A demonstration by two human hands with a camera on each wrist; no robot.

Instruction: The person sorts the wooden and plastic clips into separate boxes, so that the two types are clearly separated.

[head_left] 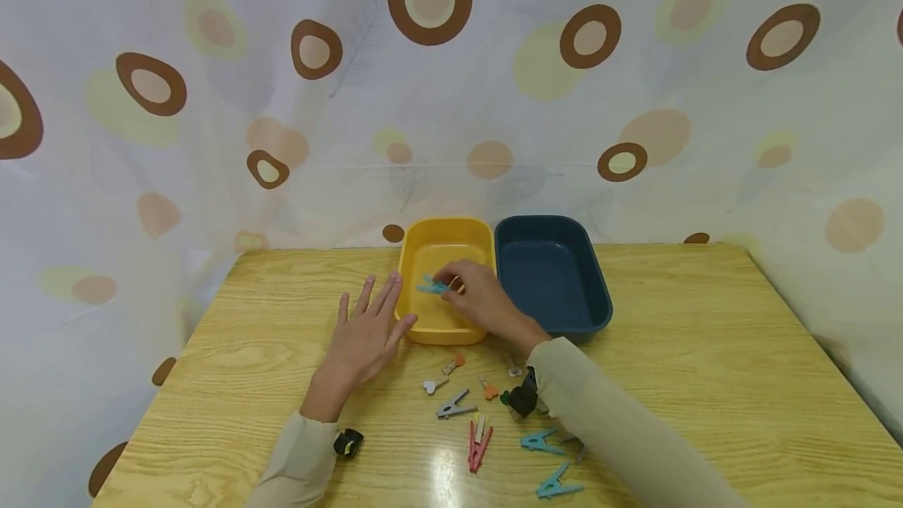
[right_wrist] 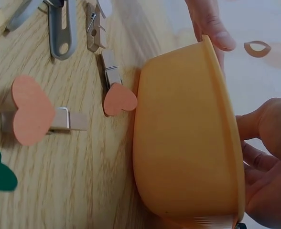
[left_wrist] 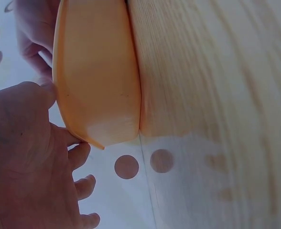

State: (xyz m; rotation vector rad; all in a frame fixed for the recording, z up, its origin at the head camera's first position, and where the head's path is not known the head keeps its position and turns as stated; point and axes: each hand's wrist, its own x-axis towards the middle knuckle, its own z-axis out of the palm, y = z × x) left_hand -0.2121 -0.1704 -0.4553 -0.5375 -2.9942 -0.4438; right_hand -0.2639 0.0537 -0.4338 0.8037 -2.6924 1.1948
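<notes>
My right hand (head_left: 487, 300) pinches a light-blue plastic clothespin (head_left: 432, 287) over the inside of a yellow bin (head_left: 444, 337). In both wrist views the clothespin is hidden behind the bin wall. With fingers spread and mostly straight, my left hand (head_left: 358, 347) touches the bin's left rim. The left wrist view shows that hand's thumb and a finger at the orange-looking rim (left_wrist: 60, 95). On the table in front of the bin lie a grey clothespin (head_left: 455, 404), a red clothespin (head_left: 478, 449) and small wooden clothespins with hearts, including an orange-heart one (right_wrist: 120, 99).
A navy bin (head_left: 600, 312) stands against the yellow bin's right side. Two more blue clothespins, an upper one (head_left: 542, 441) and a lower one (head_left: 557, 484), lie near the right forearm, which partly covers other pins. A patterned curtain (head_left: 451, 100) hangs behind the wooden table (head_left: 705, 351).
</notes>
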